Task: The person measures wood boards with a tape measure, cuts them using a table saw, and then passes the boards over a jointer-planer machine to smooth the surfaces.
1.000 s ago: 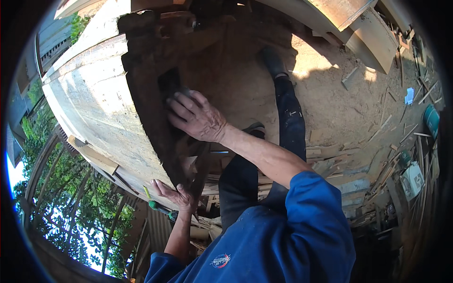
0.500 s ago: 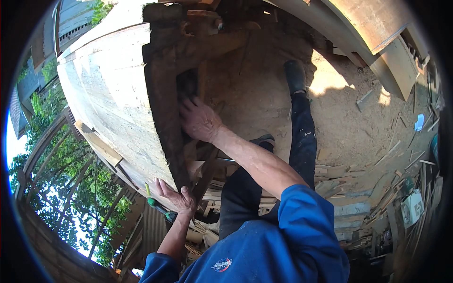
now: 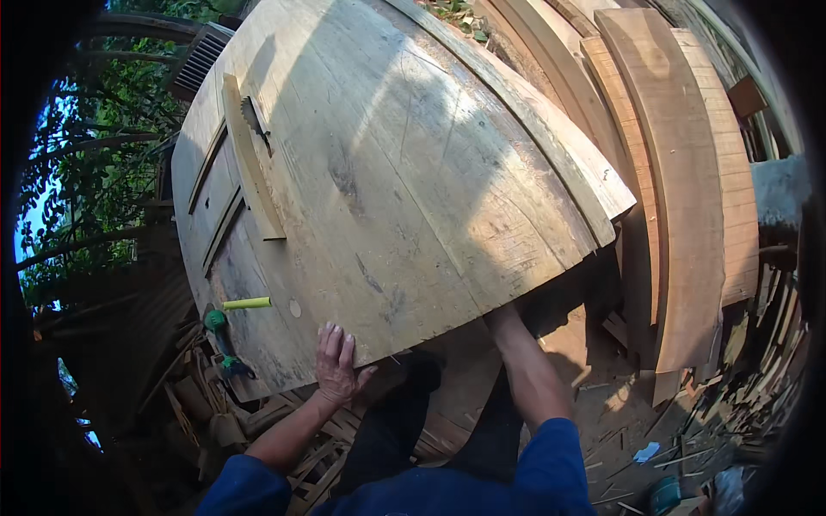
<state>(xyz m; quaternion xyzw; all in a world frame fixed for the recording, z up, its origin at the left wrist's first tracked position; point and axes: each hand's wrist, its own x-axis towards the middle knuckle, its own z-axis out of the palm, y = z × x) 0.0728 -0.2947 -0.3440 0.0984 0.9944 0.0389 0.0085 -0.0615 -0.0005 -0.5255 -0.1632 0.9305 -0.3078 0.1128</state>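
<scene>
My left hand [image 3: 336, 361] lies on the near edge of a large worn wooden tabletop [image 3: 370, 232], fingers flat on top and thumb apart. My right forearm [image 3: 535, 370] reaches under the same edge farther right, where the tabletop hides the hand and whatever it touches. Left of my left hand, a yellow-green stick [image 3: 247, 303] lies on the wood. A green tool with a dark end [image 3: 222, 340] sits at the left near edge. Farther back are a curved wooden piece [image 3: 249, 172] and a toothed blade [image 3: 255, 125] beside it.
Thick curved planks [image 3: 688, 189] lean together on the right. Thin wooden strips [image 3: 222, 228] lie on the tabletop's left side. Wood offcuts [image 3: 206, 404] are heaped below the left edge, and more scraps [image 3: 731, 404] litter the ground at right.
My view has swung from beneath the table to its top. My right hand, seen earlier with fingers extended in the shade below, is now hidden. My left hand stays at the edge.
</scene>
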